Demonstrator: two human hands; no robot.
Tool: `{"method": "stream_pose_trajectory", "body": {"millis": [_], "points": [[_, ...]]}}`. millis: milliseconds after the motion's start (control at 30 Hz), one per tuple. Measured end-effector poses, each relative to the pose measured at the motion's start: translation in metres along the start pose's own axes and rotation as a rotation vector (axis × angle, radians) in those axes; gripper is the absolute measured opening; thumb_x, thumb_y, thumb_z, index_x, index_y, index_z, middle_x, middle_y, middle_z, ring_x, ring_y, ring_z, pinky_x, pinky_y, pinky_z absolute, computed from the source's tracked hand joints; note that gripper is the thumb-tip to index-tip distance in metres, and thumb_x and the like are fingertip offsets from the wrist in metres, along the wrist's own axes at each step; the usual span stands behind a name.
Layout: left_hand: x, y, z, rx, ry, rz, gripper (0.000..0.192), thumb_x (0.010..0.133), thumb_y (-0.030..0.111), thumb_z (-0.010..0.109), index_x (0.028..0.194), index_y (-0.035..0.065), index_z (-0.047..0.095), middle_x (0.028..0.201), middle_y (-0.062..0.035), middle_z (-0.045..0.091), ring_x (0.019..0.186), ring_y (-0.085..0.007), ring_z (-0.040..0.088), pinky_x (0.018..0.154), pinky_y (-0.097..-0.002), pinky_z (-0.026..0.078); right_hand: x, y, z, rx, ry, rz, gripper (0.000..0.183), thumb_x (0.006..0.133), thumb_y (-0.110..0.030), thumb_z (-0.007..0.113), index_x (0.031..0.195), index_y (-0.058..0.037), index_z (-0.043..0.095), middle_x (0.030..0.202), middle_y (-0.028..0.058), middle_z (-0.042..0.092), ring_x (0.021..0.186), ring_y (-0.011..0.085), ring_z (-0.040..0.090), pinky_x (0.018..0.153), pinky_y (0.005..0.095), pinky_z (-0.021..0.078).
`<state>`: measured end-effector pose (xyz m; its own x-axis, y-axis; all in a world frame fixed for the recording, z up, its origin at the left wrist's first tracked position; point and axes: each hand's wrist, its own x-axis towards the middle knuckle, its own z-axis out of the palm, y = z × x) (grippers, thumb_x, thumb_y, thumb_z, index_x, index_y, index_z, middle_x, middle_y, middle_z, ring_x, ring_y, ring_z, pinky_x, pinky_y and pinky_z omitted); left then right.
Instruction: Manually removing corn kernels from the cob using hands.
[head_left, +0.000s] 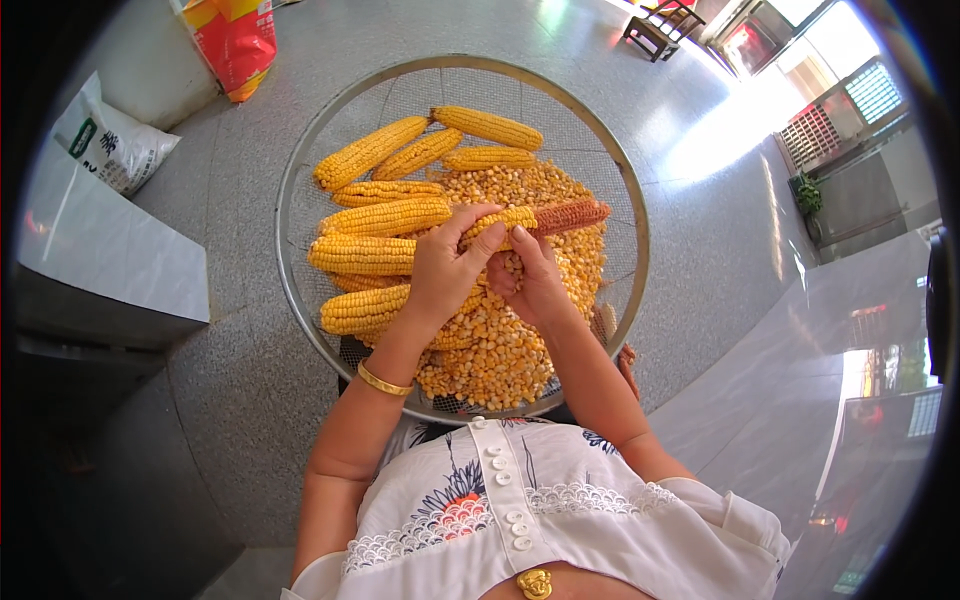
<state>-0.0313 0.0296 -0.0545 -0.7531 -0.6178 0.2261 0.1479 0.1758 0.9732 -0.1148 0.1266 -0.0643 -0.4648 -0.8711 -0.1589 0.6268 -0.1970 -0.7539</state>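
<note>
A partly shelled corn cob (570, 217) lies across both my hands, its bare reddish end pointing right and yellow kernels still on the left part. My left hand (448, 259) grips the kernelled end from the left. My right hand (531, 281) is below the cob, its thumb against the kernels and some loose kernels in its curled fingers. Beneath is a round wire-mesh sieve with a metal rim (641, 217). It holds a heap of loose corn kernels (495, 360) and several whole ears of corn (367, 256) on the left and at the top.
A white sack (124, 142) and a red and yellow bag (236, 49) stand at the upper left. Grey counters or slabs flank the sieve, left (120, 240) and right (787, 360). A small wooden stool (656, 34) is on the floor at the upper right. Bare cobs lie by the sieve's lower right rim (628, 367).
</note>
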Motion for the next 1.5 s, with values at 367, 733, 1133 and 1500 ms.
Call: {"method": "stream_pose_trajectory", "body": {"millis": [367,733,1133,1500], "points": [[0.002,0.01,-0.003,-0.245,-0.07,-0.219,0.035,0.082,0.033,0.054,0.105,0.0073,0.054,0.059,0.0037,0.046,0.044,-0.0022,0.037,0.038,-0.017,0.029,0.005,-0.003,-0.007,-0.128,0.063,-0.137,0.028,0.085,-0.028,0.042,0.097,-0.0022,0.046,0.07,0.0087,0.053,0.065,0.0165,0.05,0.06,0.0299,0.0397],[-0.001,-0.002,-0.004,0.205,-0.071,-0.096,0.054,0.079,0.052,0.047,0.081,-0.0012,0.054,0.047,0.0001,0.037,0.042,-0.0052,0.034,0.039,-0.0223,0.026,0.002,-0.007,-0.007,-0.014,0.163,-0.251,0.024,0.085,-0.029,0.048,0.079,-0.0096,0.036,0.063,-0.0014,0.033,0.054,0.0101,0.032,0.05,0.0266,0.0293],[0.0,-0.007,0.001,-0.006,-0.024,-0.123,0.057,0.081,0.052,0.043,0.05,0.0055,0.039,0.042,0.0012,0.026,0.04,-0.0071,0.025,0.039,-0.0264,0.019,0.003,-0.007,-0.009,0.088,-0.047,-0.151,0.023,0.086,-0.024,0.045,0.072,-0.0111,0.032,0.055,-0.0023,0.028,0.048,0.0082,0.025,0.043,0.0231,0.0216],[0.0,-0.004,-0.002,-0.033,-0.074,-0.177,0.058,0.08,0.055,0.043,0.054,0.0029,0.044,0.042,0.0011,0.028,0.04,-0.007,0.028,0.039,-0.0259,0.022,0.002,-0.009,-0.012,0.002,-0.074,-0.161,0.023,0.086,-0.028,0.047,0.076,-0.0124,0.033,0.056,-0.0028,0.029,0.047,0.0064,0.025,0.041,0.0218,0.0199]]}}
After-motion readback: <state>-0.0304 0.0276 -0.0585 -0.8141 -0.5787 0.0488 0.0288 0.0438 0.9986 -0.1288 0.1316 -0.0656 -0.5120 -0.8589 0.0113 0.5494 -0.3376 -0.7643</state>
